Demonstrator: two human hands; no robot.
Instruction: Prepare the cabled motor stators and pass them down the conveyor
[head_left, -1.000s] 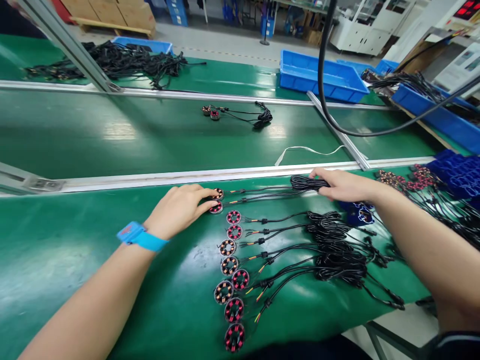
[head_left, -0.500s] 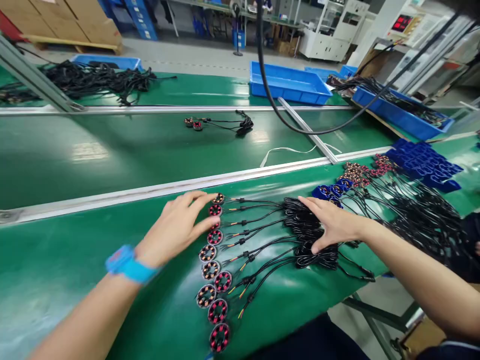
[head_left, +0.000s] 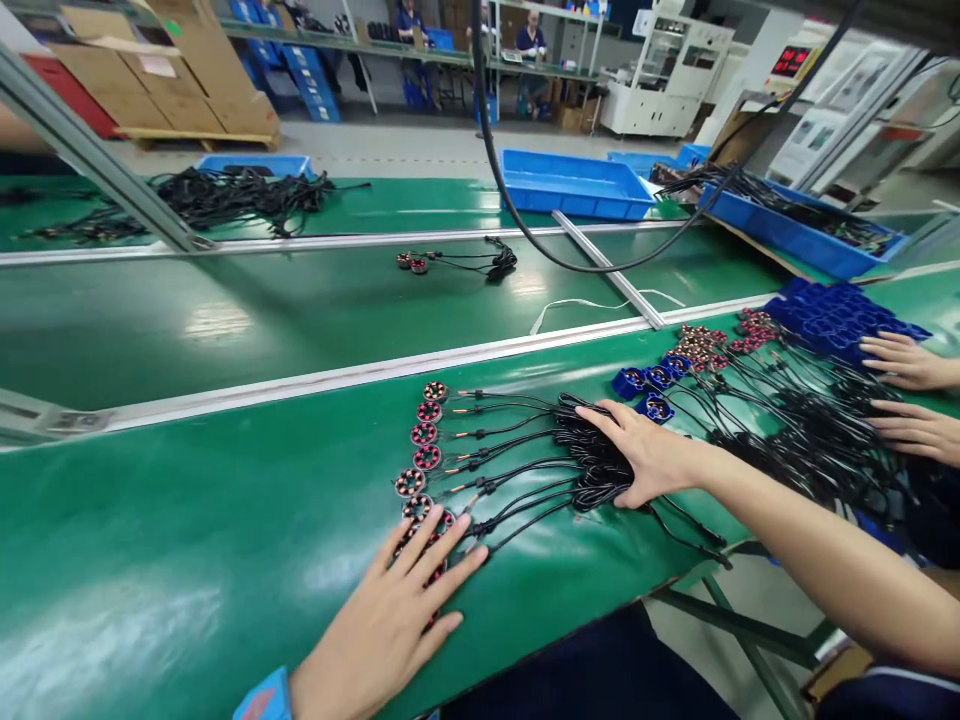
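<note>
My left hand [head_left: 401,605], a blue band at its wrist, lies with fingers spread over the near end of a column of round motor stators [head_left: 427,458]. It covers several of them. The stators have copper or red windings. Black cables [head_left: 517,447] with bare coloured wire tips run from beside them to coiled bundles [head_left: 592,455]. On these bundles rests my right hand [head_left: 645,450], its thumb and fingers apart. Right of it sit several blue plastic housings [head_left: 656,407] with stators inside.
A co-worker's hands [head_left: 911,400] are at the right, by more cables and a stack of blue housings [head_left: 832,315]. Beyond the white rail [head_left: 337,372] lie two stators with cable [head_left: 411,263]. Blue bins [head_left: 577,185] stand farther back. A black cable [head_left: 517,215] hangs across the view.
My left hand has moved from the far end of the stator column to the near end, fingers now spread. My right hand stays on the bundles. A co-worker's hands have come into view.
</note>
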